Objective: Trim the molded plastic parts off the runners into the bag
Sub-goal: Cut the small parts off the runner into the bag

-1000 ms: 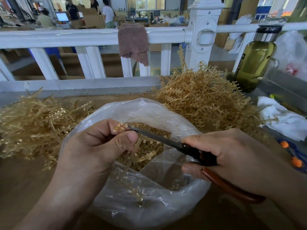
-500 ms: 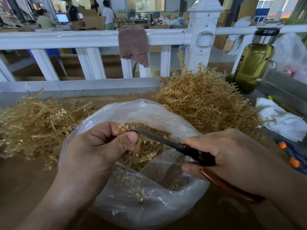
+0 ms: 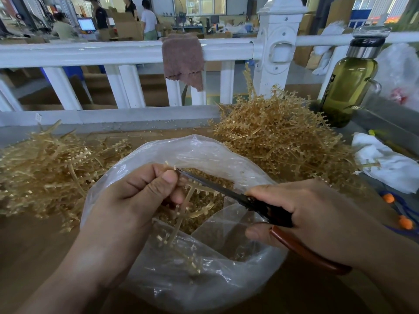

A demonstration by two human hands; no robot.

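My left hand (image 3: 138,200) pinches a golden plastic runner (image 3: 181,214) over the open clear plastic bag (image 3: 199,279). The runner hangs down into the bag, with small parts still on its lower branches. My right hand (image 3: 317,218) grips scissors (image 3: 260,203) with black blades and brown handles. The blade tips touch the runner's top right beside my left thumb. Loose trimmed golden parts (image 3: 204,207) lie in the bottom of the bag.
A heap of golden runners (image 3: 278,141) rises behind the bag on the right; a flatter heap (image 3: 43,173) lies on the left. A green glass bottle (image 3: 347,87), a white cloth (image 3: 385,162) and a white railing (image 3: 113,53) with a brown rag (image 3: 183,60) border the wooden table.
The scissor tips have stayed at the runner's top by my left thumb, and the small cluster of parts seen there earlier is smaller now. Both hands have barely moved.
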